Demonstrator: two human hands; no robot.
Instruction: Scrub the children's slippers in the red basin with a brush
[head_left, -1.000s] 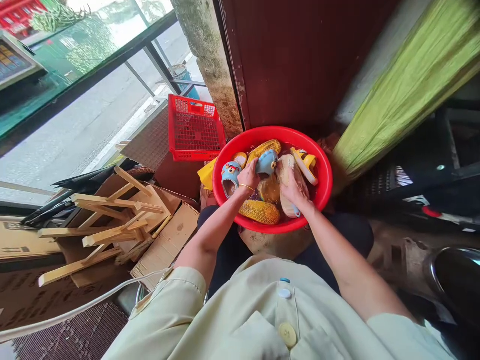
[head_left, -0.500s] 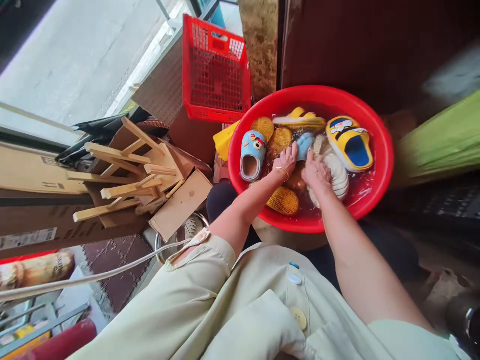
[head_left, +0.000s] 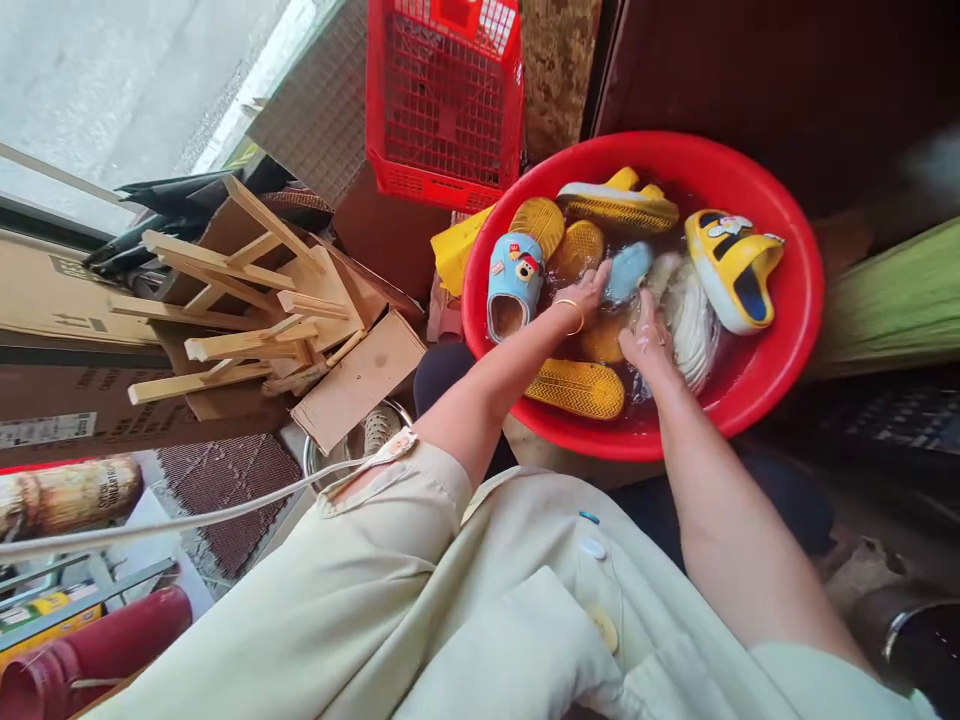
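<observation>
In the head view a red basin holds water and several slippers. My left hand, with a bracelet at the wrist, stretches its fingers toward a light blue slipper in the water. Across from it, my right hand is wet, fingers apart and extended, between that slipper and a whitish soft shoe or cloth. Whether the fingertips touch the slipper, I cannot tell. Around them lie a blue slipper with a bear face, a yellow slipper with dark straps, and a yellow sole.
A red plastic crate stands behind the basin. To the left lie an upturned wooden stool and cardboard boxes. A metal bowl with a shoe is by my left knee; green fabric hangs at the right.
Both hands have come off the light blue slipper, which now lies lower in the water. My fingers have spread. The yellow strapped slipper has tilted, and the view has shifted slightly.
</observation>
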